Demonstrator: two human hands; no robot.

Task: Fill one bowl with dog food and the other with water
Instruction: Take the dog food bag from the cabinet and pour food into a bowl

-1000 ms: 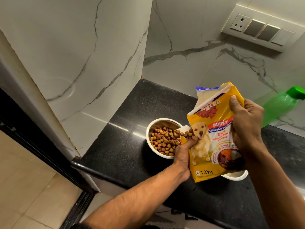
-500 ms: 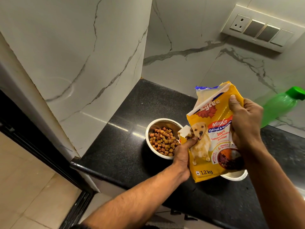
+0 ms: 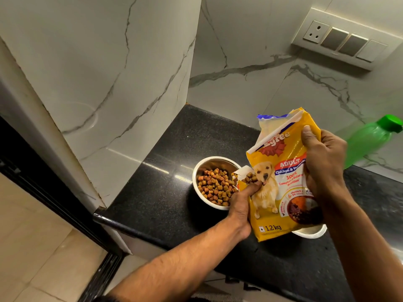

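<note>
Our left hand (image 3: 241,203) pinches low with thumb up, forearm reaching in diagonally; our right hand (image 3: 325,162) clamps higher, fingers curled, wrist bent down.

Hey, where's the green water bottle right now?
The translucent green plastic bottle with a green cap sits at the far right of the head view, on the black countertop against the marble wall, just behind the right hand holding the yellow dog food bag.
</note>
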